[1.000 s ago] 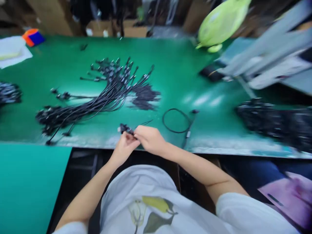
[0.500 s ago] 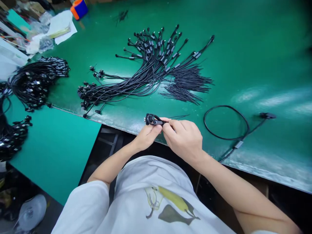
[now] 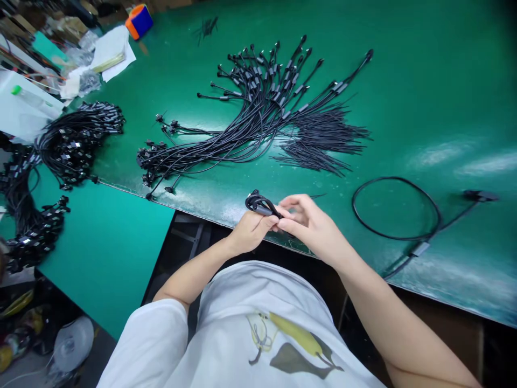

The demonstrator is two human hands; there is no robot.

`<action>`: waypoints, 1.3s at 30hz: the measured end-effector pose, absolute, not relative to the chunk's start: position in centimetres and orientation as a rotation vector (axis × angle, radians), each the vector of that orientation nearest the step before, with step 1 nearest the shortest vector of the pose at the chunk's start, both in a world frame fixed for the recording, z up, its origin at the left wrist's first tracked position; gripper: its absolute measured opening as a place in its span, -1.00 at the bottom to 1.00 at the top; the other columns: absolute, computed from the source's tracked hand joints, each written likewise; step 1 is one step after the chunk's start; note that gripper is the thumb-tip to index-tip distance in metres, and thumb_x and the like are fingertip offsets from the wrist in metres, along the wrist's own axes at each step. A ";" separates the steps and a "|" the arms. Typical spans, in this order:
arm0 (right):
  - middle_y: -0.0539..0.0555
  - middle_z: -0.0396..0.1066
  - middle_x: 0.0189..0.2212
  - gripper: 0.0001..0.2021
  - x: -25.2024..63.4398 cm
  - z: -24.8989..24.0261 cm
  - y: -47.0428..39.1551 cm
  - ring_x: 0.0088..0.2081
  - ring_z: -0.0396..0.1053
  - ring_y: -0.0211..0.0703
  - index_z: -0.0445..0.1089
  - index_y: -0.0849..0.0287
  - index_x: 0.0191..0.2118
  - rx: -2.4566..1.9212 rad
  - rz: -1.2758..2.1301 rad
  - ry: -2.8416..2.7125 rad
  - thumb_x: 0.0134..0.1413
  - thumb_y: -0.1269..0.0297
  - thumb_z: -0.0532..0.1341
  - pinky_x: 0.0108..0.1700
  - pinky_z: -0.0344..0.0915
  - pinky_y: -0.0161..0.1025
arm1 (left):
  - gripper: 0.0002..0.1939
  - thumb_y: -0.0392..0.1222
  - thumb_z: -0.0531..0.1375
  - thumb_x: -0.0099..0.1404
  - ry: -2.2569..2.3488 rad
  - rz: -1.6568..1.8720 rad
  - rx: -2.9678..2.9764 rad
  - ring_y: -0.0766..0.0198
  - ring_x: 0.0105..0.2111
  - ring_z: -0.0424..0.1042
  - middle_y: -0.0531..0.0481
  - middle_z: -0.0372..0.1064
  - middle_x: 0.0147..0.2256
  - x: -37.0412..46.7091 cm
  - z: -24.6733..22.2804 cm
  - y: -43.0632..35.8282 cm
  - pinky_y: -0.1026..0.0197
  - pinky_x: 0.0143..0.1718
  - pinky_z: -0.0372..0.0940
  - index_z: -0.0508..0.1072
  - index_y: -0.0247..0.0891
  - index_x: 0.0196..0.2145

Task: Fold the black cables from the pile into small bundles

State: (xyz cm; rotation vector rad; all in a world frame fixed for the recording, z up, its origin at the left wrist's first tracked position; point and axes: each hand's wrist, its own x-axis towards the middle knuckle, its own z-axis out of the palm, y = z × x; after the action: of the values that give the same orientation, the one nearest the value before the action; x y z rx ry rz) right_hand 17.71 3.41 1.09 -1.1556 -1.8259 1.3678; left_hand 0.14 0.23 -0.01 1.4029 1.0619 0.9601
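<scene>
My left hand (image 3: 252, 230) grips a small coiled black cable (image 3: 257, 203) in front of my shirt, at the bench edge. Thumb and fingers press its loops together, and the looped end sticks out to the upper left. My right hand (image 3: 309, 223) is curled at the coil's right end, thumb and fingertips touching it. Whether those fingertips also pinch something thin cannot be made out. Farther up the bench lies a spread bundle of black cables (image 3: 234, 140) with grey sleeves and connector ends. Beside it is a pile of thin black ties (image 3: 327, 137).
A single black cable (image 3: 398, 237) lies looped on the green bench (image 3: 444, 97) at the right. More cable bundles (image 3: 76, 140) sit at the left. Papers (image 3: 111, 48) and an orange-and-blue tape roll (image 3: 139, 21) are at the upper left. A clear spool (image 3: 73, 345) is below.
My right hand has loosened and lifted its fingers slightly at the coil's end. The coil has tilted in my left hand. The whole view has shifted a little.
</scene>
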 end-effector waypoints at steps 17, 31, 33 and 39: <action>0.13 0.51 -0.27 -0.57 20.5 -1.4 2.0 -0.34 0.42 -0.19 0.37 0.26 0.08 -1.121 0.065 -2.404 0.43 0.05 -0.03 -0.40 0.15 -0.28 | -0.50 0.04 0.32 0.24 1.028 1.091 0.855 0.17 -0.03 0.46 -0.15 0.46 -0.06 0.4 0.4 1.1 0.16 -0.01 0.38 0.38 -0.25 0.04; 0.24 0.46 -0.12 -0.61 29.4 -2.5 3.8 -0.17 0.41 -0.02 0.33 0.24 0.07 -1.694 -0.001 -2.065 0.42 0.10 -0.06 -0.25 0.21 -0.21 | -0.56 -0.06 0.17 0.36 1.243 0.816 1.252 0.22 -0.04 0.45 -0.18 0.40 0.05 0.8 -0.7 1.3 0.13 0.05 0.32 0.31 -0.23 0.14; 0.30 0.38 0.03 -0.57 35.5 -2.4 4.6 -0.08 0.37 0.04 0.22 0.21 0.20 -1.963 -0.045 -1.784 0.38 0.08 -0.01 -0.15 0.24 -0.13 | -0.65 -0.10 0.13 0.38 1.312 0.705 1.407 0.22 -0.06 0.44 -0.14 0.44 -0.03 1.4 -1.1 0.9 0.13 0.04 0.31 0.38 -0.24 0.07; 0.32 0.34 -0.10 -0.63 49.1 -2.3 4.6 -0.13 0.26 0.07 0.30 0.18 0.03 -2.255 -0.171 -1.446 0.33 0.04 0.01 -0.07 0.18 0.07 | -0.70 -0.20 0.09 0.41 1.094 0.482 1.854 0.21 -0.19 0.42 -0.07 0.46 -0.15 6.3 -1.3 0.3 0.09 -0.02 0.30 0.39 -0.23 0.07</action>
State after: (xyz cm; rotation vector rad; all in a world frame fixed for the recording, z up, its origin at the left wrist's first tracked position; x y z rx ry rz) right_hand 49.12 4.60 -2.29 -2.2549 -1.4456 -0.1712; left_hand 6.32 0.32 -1.26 1.8542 1.0937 0.4822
